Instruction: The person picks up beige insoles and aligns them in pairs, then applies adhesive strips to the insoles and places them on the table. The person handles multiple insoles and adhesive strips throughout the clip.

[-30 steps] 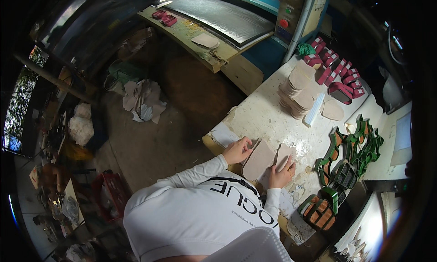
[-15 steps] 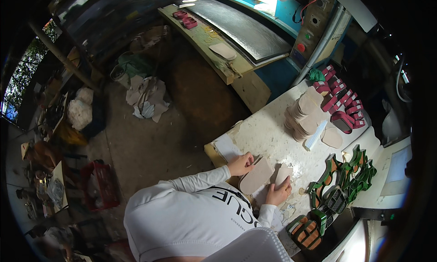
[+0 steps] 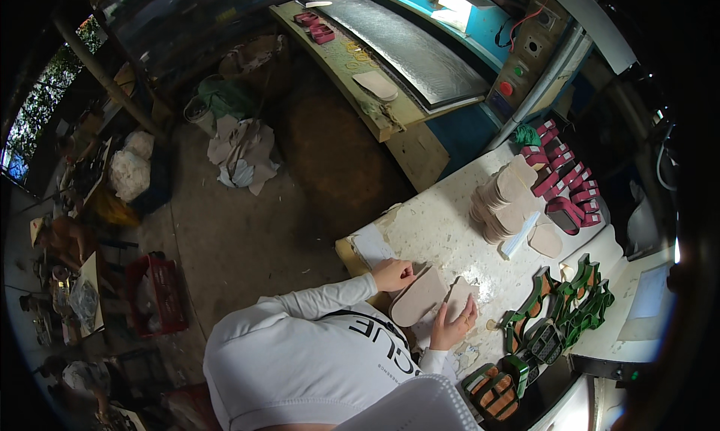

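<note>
My left hand point(image 3: 394, 274) rests at the upper left of a small stack of beige insole-shaped pieces point(image 3: 420, 296). Its fingers are curled together by the stack's edge; what they hold, if anything, is hidden. To the right, my right hand point(image 3: 452, 323) has its fingers stretched out and spread beside a second beige insole piece point(image 3: 460, 292). The palm side lies close to that piece's lower edge. Both groups of pieces lie near the front edge of the white worktable point(image 3: 420, 221).
Taller stacks of insole pieces point(image 3: 504, 199) stand farther back, beside a pale blue-white strip point(image 3: 519, 236). Magenta cutting dies point(image 3: 566, 169) fill the far right, green ones point(image 3: 585, 300) the near right. Beyond is a press bench point(image 3: 405, 49); a red crate point(image 3: 155, 294) sits on the floor at left.
My right hand's fingers have opened away from the right insole piece, which now lies slightly farther left and lower. My left hand stays by the stack. The whole view has shifted slightly.
</note>
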Tool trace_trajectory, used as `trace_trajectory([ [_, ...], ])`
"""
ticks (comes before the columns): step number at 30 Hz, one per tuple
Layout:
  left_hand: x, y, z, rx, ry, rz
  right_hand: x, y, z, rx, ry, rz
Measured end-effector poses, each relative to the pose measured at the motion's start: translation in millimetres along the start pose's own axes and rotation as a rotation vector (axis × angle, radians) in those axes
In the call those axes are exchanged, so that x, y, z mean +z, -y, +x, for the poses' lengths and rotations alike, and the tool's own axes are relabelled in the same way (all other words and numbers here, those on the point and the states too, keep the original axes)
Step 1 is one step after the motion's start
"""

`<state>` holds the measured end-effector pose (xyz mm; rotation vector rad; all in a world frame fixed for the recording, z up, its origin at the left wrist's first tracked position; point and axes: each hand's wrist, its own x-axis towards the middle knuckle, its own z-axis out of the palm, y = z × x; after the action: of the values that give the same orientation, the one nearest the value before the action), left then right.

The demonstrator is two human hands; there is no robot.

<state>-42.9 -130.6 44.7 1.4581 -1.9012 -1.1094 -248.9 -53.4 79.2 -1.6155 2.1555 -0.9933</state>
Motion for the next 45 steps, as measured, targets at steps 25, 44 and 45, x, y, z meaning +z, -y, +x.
trace_trajectory([
  [25,-8,-11,6,0.12,-0.122,-0.125,39,41,8,-0.151,0.228,-0.048],
  [44,5,-26,9,-0.001,0.203,-0.196,24,8,11,0.015,0.377,0.519],
  [45,7,-22,10,-0.007,0.203,-0.25,25,7,11,0.029,0.373,0.545],
])
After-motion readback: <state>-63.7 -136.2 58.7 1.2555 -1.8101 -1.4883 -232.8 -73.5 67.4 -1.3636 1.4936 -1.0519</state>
